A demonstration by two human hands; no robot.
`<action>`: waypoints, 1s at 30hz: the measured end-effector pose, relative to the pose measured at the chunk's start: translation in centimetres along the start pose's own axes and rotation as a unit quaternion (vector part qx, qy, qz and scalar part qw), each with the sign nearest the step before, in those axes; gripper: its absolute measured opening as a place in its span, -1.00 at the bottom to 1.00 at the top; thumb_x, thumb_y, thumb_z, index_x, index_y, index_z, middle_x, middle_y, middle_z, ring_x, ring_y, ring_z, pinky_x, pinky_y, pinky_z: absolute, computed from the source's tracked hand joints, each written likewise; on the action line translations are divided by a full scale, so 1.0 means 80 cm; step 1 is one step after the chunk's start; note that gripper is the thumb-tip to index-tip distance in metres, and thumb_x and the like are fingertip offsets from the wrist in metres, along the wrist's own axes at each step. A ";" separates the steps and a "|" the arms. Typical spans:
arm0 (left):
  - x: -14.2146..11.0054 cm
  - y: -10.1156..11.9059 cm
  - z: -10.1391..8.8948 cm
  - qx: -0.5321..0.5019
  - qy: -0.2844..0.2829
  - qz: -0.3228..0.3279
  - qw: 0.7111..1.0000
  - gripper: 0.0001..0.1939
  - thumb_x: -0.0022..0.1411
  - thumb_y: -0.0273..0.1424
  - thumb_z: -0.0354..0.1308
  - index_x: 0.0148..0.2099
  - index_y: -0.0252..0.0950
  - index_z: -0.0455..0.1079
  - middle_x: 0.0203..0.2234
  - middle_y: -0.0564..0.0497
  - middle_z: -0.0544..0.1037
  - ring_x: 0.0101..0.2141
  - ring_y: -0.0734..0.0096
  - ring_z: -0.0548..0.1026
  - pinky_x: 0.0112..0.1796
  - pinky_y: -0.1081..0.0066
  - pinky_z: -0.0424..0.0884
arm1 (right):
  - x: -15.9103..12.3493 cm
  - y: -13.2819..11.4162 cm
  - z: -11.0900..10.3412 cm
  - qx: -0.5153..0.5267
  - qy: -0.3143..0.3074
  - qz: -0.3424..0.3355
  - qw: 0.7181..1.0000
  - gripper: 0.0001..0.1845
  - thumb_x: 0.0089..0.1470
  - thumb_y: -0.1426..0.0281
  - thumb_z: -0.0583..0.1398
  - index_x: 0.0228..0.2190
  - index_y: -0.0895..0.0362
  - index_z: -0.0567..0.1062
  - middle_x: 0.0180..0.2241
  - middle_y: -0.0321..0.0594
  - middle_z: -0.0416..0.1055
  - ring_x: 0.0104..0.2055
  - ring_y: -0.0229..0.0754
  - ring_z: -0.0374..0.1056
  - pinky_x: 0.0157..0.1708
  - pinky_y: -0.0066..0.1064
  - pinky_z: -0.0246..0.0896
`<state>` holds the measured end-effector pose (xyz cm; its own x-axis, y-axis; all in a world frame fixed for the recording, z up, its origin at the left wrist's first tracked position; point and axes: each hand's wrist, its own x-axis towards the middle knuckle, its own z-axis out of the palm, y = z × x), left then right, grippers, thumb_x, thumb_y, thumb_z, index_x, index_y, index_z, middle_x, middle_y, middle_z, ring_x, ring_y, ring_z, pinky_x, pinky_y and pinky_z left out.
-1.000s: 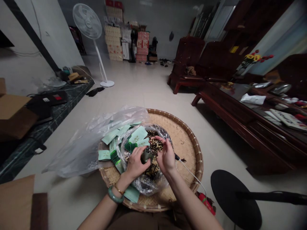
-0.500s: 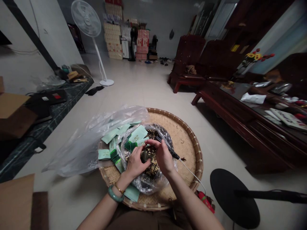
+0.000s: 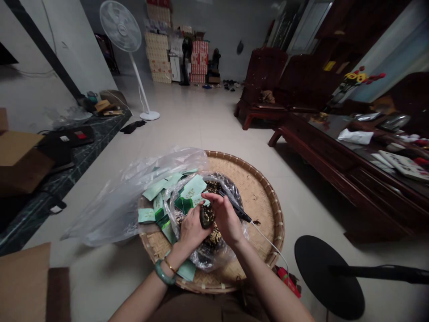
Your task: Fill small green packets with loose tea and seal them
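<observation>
My left hand (image 3: 193, 229), with a green bangle and a thin gold bracelet on its wrist, grips a small dark cup-like holder (image 3: 203, 220) with dried bits at its mouth. My right hand (image 3: 229, 222) is beside it, fingers stretched and slightly curved, with nothing visible in them. Under both hands, a clear plastic bag (image 3: 197, 259) is open around a loose mix of dark and yellowish dried bits (image 3: 214, 239). Light-green packets (image 3: 192, 188) lie in and beside the bag. A black corded tool, like a hand sealer (image 3: 239, 210), rests at the bag's right side.
A round woven bamboo tray (image 3: 259, 183) carries everything. A large clear plastic bag (image 3: 110, 210) spreads over its left side. To the right stand a black round base (image 3: 326, 273) and a dark wooden table (image 3: 321, 165). A white fan (image 3: 140, 85) stands farther back.
My left hand has turned and lifted slightly to the right, bringing the dark cup-like holder closer to my right hand. Its mouth now shows more. My right hand has barely moved.
</observation>
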<state>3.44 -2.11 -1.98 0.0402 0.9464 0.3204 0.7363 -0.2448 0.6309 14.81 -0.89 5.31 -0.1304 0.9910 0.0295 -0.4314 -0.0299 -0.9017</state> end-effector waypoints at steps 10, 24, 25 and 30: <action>-0.001 -0.011 0.002 -0.024 -0.029 0.019 0.999 -0.32 0.01 -0.43 0.22 0.20 -0.28 0.13 -0.01 -0.20 0.44 -0.05 0.05 0.44 -0.06 0.11 0.39 | -0.019 -0.013 -0.040 -0.478 -0.083 -0.133 0.864 -0.79 0.12 0.28 0.15 -0.23 0.02 0.54 -0.30 -0.14 0.46 -0.16 -0.01 0.23 -0.10 -0.15 0.14; -0.001 -0.012 -0.004 -0.048 -0.057 0.081 0.994 -0.34 0.04 -0.53 0.19 0.20 -0.26 0.14 -0.06 -0.15 0.43 -0.05 0.10 0.40 -0.03 0.09 0.36 | 0.003 -0.001 -0.051 -0.598 -0.142 -0.041 0.788 -0.73 0.20 0.35 0.08 -0.49 0.07 0.48 -0.45 -0.27 0.47 -0.26 -0.13 0.33 0.05 -0.09 -0.12; -0.001 -0.013 -0.004 -0.045 -0.062 0.090 0.993 -0.37 0.05 -0.53 0.18 0.19 -0.26 0.15 -0.05 -0.15 0.42 -0.03 0.10 0.38 -0.02 0.08 0.35 | 0.004 0.000 -0.051 -0.595 -0.141 -0.038 0.790 -0.75 0.20 0.37 0.08 -0.48 0.07 0.47 -0.42 -0.26 0.48 -0.21 -0.11 0.34 0.08 -0.06 -0.17; -0.002 -0.019 -0.005 -0.045 -0.070 0.113 0.990 -0.44 0.08 -0.61 0.09 0.15 -0.27 0.19 -0.04 -0.14 0.42 -0.01 0.14 0.36 0.01 0.07 0.32 | 0.006 0.004 -0.050 -0.564 -0.145 -0.005 0.813 -0.76 0.20 0.44 0.05 -0.44 0.10 0.46 -0.26 -0.16 0.50 0.13 0.02 0.19 0.15 0.01 -0.22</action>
<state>2.02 -1.94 -2.73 0.2953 0.8835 0.3635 0.6345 -0.4658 0.6167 18.20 0.12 3.34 -0.4071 0.9133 -0.0070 0.6380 0.2789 -0.7177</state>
